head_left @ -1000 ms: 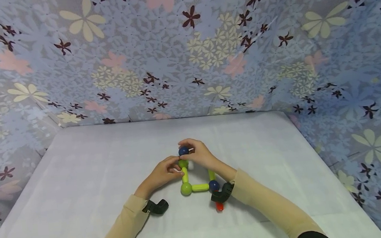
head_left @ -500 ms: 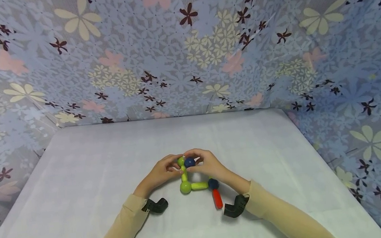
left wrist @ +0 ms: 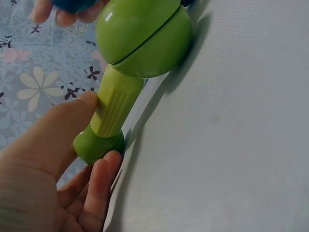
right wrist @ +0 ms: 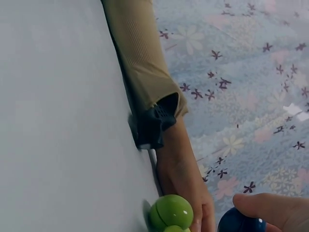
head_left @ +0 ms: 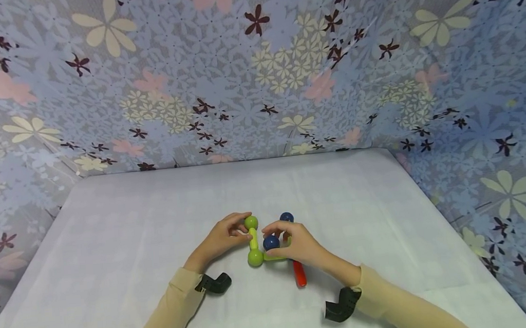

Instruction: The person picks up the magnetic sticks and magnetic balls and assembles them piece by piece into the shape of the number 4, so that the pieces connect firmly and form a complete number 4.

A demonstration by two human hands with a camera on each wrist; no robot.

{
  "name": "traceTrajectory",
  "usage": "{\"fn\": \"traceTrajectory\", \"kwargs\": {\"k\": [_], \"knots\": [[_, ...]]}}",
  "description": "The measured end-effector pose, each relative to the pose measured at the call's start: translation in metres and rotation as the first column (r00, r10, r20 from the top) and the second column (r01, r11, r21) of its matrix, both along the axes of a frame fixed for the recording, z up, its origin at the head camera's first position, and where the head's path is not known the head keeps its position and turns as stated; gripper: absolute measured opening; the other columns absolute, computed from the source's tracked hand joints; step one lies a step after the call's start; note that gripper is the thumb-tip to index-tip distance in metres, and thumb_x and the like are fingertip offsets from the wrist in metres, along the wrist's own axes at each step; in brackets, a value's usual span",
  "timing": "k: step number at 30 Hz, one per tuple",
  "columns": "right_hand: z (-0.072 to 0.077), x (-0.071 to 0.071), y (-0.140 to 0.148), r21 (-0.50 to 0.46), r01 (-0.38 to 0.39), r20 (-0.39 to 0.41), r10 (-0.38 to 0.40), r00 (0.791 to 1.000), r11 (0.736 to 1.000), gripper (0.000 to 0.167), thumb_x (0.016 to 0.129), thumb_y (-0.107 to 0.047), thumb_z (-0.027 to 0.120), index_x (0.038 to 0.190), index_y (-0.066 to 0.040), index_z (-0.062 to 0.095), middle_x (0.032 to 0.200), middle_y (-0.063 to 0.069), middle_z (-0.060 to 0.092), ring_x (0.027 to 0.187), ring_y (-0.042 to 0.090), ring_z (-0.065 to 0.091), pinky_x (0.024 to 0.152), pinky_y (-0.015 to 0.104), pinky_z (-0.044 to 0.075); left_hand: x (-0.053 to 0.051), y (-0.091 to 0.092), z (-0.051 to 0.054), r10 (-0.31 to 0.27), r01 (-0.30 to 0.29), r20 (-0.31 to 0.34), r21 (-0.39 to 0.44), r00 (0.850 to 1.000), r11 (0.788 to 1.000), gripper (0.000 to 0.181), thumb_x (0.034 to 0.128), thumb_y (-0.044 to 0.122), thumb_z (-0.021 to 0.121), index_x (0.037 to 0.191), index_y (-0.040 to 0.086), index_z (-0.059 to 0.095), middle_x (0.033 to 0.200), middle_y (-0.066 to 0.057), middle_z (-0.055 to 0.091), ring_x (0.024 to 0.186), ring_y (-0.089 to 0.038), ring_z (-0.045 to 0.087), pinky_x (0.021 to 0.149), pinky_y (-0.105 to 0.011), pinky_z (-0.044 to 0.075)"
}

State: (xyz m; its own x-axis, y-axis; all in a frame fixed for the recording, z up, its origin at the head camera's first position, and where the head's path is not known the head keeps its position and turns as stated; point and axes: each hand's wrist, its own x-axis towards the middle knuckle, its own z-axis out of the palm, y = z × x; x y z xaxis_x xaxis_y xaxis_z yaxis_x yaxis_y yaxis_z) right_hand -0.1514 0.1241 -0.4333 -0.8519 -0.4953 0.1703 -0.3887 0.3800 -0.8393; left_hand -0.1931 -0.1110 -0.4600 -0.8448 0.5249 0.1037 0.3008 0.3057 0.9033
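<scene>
My left hand (head_left: pixel 218 243) grips the far end of a yellow-green rod (head_left: pixel 253 238), thumb on the rod and fingers round its far green ball (head_left: pixel 251 222). A second green ball (head_left: pixel 255 258) joins this rod to a crosswise rod (head_left: pixel 274 258). Raised over the frame, my right hand (head_left: pixel 301 244) pinches a dark blue ball (head_left: pixel 271 242) between thumb and fingers; it is apart from the green balls. Behind that hand, another blue ball (head_left: pixel 287 217) tops the frame's right side. The frame's near right corner is hidden by the right hand.
A red rod (head_left: pixel 300 273) sticks out toward me from the near right corner. White cloth covers the table (head_left: pixel 134 236); flowered fabric (head_left: pixel 247 83) rises behind it and at the sides. Black curved mounts (head_left: pixel 216 284) sit on both wrists.
My right hand has carried the blue ball from the far green ball toward me and to the right, leaving a gap. The left hand has hardly moved.
</scene>
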Motion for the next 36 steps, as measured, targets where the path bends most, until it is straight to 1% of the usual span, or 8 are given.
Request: {"fn": "traceTrajectory", "kwargs": {"k": [1,4,11,15,20,23,31,36], "knots": [[-0.001,0.003,0.001,-0.001,-0.001,-0.009,0.001,1.000,1.000,0.042,0.075,-0.015,0.080,0.113,-0.002,0.065,0.105,0.007,0.070,0.088,0.007,0.053,0.074,0.022,0.048,0.002,0.000,0.004,-0.003,0.003,0.000,0.003,1.000,1.000,0.059,0.0855,0.006,0.069,0.137,-0.008,0.044,0.127,-0.024,0.053,0.101,-0.037,0.059,0.082,-0.019,0.053],[-0.006,0.011,0.005,-0.001,-0.003,-0.023,0.003,1.000,1.000,0.041,0.076,-0.015,0.080,0.112,-0.003,0.066,0.104,0.007,0.069,0.088,0.006,0.053,0.073,0.022,0.050,0.005,0.001,0.007,-0.001,0.001,-0.001,-0.001,1.000,1.000,0.058,0.0857,0.006,0.068,0.137,-0.008,0.044,0.127,-0.024,0.053,0.101,-0.036,0.059,0.082,-0.019,0.053],[-0.008,0.025,0.011,-0.033,-0.026,-0.002,0.026,1.000,0.999,0.039,0.078,-0.017,0.078,0.112,-0.003,0.065,0.107,0.009,0.068,0.087,0.005,0.056,0.075,0.023,0.053,0.006,0.001,0.006,0.012,-0.012,-0.003,-0.009,1.000,1.000,0.059,0.0852,0.006,0.069,0.137,-0.006,0.045,0.127,-0.023,0.054,0.102,-0.035,0.060,0.081,-0.018,0.052],[-0.010,0.031,0.014,-0.054,-0.047,-0.003,0.047,0.999,0.997,0.037,0.078,-0.016,0.078,0.109,-0.002,0.066,0.102,0.011,0.067,0.081,0.005,0.055,0.071,0.025,0.054,0.006,0.000,0.008,0.009,-0.009,0.001,-0.008,1.000,1.000,0.059,0.0851,0.006,0.069,0.137,-0.007,0.045,0.127,-0.023,0.054,0.102,-0.037,0.059,0.081,-0.018,0.052],[-0.013,0.041,0.019,-0.077,-0.053,0.063,0.058,0.996,0.996,0.034,0.077,-0.015,0.079,0.106,-0.006,0.066,0.092,0.012,0.064,0.069,0.017,0.053,0.056,0.019,0.047,0.006,0.000,0.010,0.004,-0.004,0.003,-0.003,1.000,1.000,0.059,0.0849,0.004,0.069,0.137,-0.008,0.044,0.128,-0.024,0.053,0.103,-0.038,0.059,0.082,-0.018,0.053],[-0.014,0.046,0.022,-0.073,-0.052,0.070,0.057,0.996,0.996,0.035,0.076,-0.015,0.079,0.107,-0.006,0.066,0.088,0.011,0.062,0.067,0.020,0.052,0.052,0.018,0.044,0.006,0.000,0.011,0.004,-0.004,0.004,-0.002,1.000,1.000,0.058,0.0851,0.004,0.069,0.137,-0.008,0.044,0.128,-0.025,0.053,0.103,-0.039,0.059,0.083,-0.019,0.053],[-0.018,0.060,0.029,-0.047,-0.017,0.035,0.018,0.999,0.999,0.038,0.075,-0.016,0.080,0.108,-0.005,0.066,0.094,0.007,0.065,0.081,0.003,0.052,0.070,0.021,0.049,0.006,0.001,0.012,0.004,-0.004,0.010,-0.006,1.000,1.000,0.059,0.0856,0.005,0.069,0.137,-0.007,0.044,0.127,-0.024,0.053,0.104,-0.038,0.059,0.083,-0.018,0.053],[-0.025,0.067,0.033,-0.084,0.008,-0.019,-0.009,1.000,0.996,0.036,0.072,-0.013,0.082,0.104,-0.005,0.067,0.094,0.005,0.066,0.078,0.005,0.052,0.067,0.021,0.049,0.006,0.001,0.011,0.003,-0.003,0.012,-0.008,1.000,1.000,0.059,0.0857,0.006,0.069,0.137,-0.007,0.044,0.127,-0.024,0.054,0.104,-0.038,0.059,0.084,-0.020,0.053]]}}
